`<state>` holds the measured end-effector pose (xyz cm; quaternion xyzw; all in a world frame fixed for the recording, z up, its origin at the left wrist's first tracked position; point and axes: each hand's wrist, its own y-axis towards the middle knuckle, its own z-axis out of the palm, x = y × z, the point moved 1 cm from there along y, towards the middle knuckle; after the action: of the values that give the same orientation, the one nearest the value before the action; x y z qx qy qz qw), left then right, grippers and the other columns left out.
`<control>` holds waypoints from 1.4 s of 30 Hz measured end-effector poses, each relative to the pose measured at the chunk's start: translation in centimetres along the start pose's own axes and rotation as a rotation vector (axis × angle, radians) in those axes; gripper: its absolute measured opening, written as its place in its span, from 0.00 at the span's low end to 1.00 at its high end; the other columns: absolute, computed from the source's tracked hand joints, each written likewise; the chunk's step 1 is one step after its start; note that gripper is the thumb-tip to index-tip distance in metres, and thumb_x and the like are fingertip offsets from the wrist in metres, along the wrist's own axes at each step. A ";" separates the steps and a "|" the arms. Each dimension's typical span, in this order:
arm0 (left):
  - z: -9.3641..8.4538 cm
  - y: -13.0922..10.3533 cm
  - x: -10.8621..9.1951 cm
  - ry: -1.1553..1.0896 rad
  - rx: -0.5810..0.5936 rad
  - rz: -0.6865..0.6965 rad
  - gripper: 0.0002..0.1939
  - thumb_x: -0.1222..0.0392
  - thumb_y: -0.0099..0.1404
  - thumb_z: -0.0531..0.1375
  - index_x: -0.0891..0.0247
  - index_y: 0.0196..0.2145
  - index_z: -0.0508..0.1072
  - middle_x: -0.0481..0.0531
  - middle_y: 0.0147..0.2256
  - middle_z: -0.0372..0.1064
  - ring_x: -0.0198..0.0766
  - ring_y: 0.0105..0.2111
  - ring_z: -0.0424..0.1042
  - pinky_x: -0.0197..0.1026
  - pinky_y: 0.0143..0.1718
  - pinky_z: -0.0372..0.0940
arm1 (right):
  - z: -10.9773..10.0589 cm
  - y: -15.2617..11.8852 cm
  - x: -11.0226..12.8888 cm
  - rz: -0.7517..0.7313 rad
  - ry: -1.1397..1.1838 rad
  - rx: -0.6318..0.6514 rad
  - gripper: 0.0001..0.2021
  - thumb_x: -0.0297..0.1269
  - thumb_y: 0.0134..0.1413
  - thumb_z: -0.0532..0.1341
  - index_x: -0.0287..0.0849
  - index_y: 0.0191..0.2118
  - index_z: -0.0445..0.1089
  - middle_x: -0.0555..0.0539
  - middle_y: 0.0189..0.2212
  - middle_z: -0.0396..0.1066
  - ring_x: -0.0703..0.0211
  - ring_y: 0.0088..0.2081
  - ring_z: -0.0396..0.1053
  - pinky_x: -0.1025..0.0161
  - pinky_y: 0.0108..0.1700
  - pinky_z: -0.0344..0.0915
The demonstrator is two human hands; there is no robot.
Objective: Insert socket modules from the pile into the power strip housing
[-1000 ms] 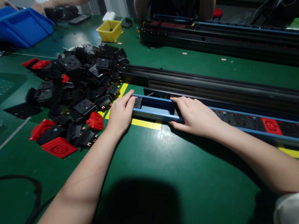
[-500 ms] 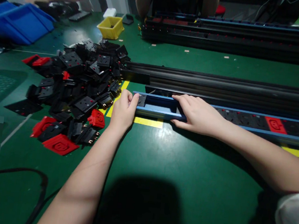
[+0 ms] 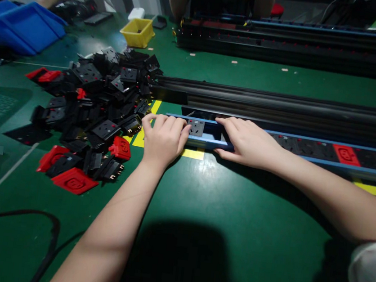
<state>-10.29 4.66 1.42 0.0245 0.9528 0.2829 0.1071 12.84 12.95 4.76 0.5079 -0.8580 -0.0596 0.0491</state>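
A long blue-edged rail (image 3: 311, 160) lies across the table, with black socket modules and one red module (image 3: 346, 155) seated in its right part. Over the rail's left end my left hand (image 3: 165, 136) is closed, its fingers bent across the channel beside a black socket module (image 3: 196, 127). A gap in the channel shows between that module and my right hand (image 3: 240, 140). My right hand grips the rail across its width, thumb on the near edge and fingers on the far edge.
A pile of black modules (image 3: 106, 129) with some red ones lies left of the rail. Black rails (image 3: 280, 107) run behind it. Farther back are a yellow bin (image 3: 137, 33), a blue bin (image 3: 24, 27) and more rails. Parts of other people show at the far side.
My left hand has shifted right, its fingers now over the channel. The black socket module has slid right along the rail, narrowing the gap. My right hand stays in place.
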 end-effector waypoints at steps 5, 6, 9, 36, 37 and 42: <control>0.0 0.0 -1.0 0.097 0.041 0.197 0.22 0.46 0.75 0.50 0.62 0.47 0.77 0.60 0.38 0.76 0.52 0.43 0.70 0.59 0.54 0.56 | 0.0 0.0 0.1 -0.003 -0.011 0.000 0.38 0.50 0.62 0.60 0.26 0.68 0.56 0.25 0.60 0.67 0.32 0.56 0.70 0.41 0.56 0.68; 0.0 0.1 -1.2 0.107 0.063 0.234 0.23 0.45 0.75 0.50 0.62 0.49 0.77 0.60 0.39 0.76 0.52 0.43 0.70 0.57 0.52 0.58 | -0.1 -0.1 0.1 -0.004 -0.010 -0.001 0.38 0.50 0.62 0.60 0.25 0.67 0.56 0.25 0.60 0.67 0.32 0.56 0.70 0.41 0.56 0.68; 0.1 0.3 -1.4 0.101 0.148 0.320 0.26 0.43 0.76 0.48 0.64 0.55 0.75 0.61 0.40 0.76 0.50 0.42 0.71 0.49 0.43 0.61 | -0.1 -0.1 0.1 -0.005 0.004 -0.009 0.37 0.51 0.61 0.60 0.28 0.67 0.57 0.25 0.60 0.67 0.32 0.56 0.71 0.41 0.56 0.67; -0.5 1.0 -2.2 0.009 0.253 0.165 0.31 0.40 0.64 0.64 0.52 0.61 0.70 0.54 0.42 0.79 0.49 0.40 0.77 0.45 0.39 0.60 | -0.2 -0.1 0.2 -0.006 -0.005 -0.001 0.38 0.49 0.61 0.61 0.24 0.67 0.57 0.24 0.60 0.67 0.33 0.57 0.70 0.42 0.57 0.67; -0.3 0.8 -2.1 0.015 0.241 0.180 0.31 0.39 0.64 0.63 0.52 0.62 0.70 0.55 0.42 0.79 0.49 0.40 0.76 0.45 0.39 0.60 | -0.2 -0.1 0.2 -0.003 -0.009 0.000 0.38 0.49 0.61 0.61 0.24 0.67 0.56 0.24 0.60 0.67 0.33 0.57 0.70 0.42 0.58 0.66; 0.6 0.2 -1.3 -0.032 0.169 0.167 0.39 0.37 0.66 0.61 0.59 0.67 0.63 0.57 0.41 0.78 0.48 0.40 0.74 0.46 0.44 0.60 | -0.1 -0.1 0.2 0.002 -0.041 0.016 0.39 0.50 0.62 0.61 0.24 0.68 0.56 0.25 0.60 0.67 0.33 0.56 0.70 0.44 0.57 0.66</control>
<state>-8.85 4.98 1.28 0.1174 0.9661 0.2088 0.0961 12.86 12.66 4.83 0.5059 -0.8598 -0.0630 0.0275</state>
